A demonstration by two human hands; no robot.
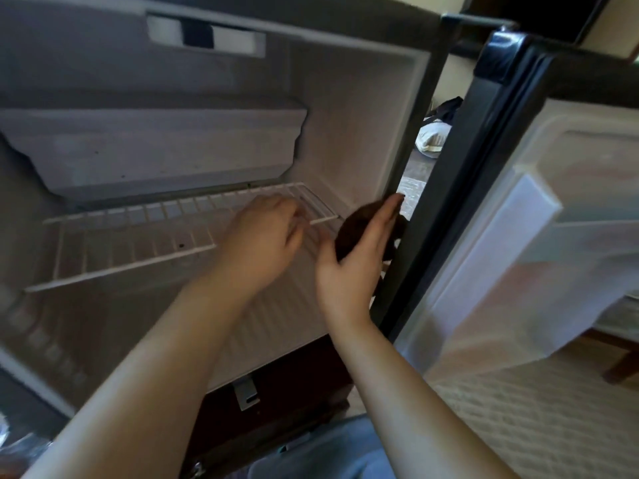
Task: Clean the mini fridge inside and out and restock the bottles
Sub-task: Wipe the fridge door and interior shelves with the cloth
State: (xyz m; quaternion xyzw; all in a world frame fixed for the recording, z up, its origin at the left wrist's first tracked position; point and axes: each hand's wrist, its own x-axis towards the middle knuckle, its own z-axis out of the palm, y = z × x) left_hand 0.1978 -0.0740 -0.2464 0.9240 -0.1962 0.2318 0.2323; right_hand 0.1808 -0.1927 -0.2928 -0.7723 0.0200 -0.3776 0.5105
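Left hand (262, 233) grips the shelf (138, 233), likely steadying it; right hand (356, 267), fingers flat, presses a cloth (352, 226) (dark) to wipe the fridge (345, 115).

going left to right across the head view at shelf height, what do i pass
wire shelf → left hand → right hand → dark fridge frame → open door
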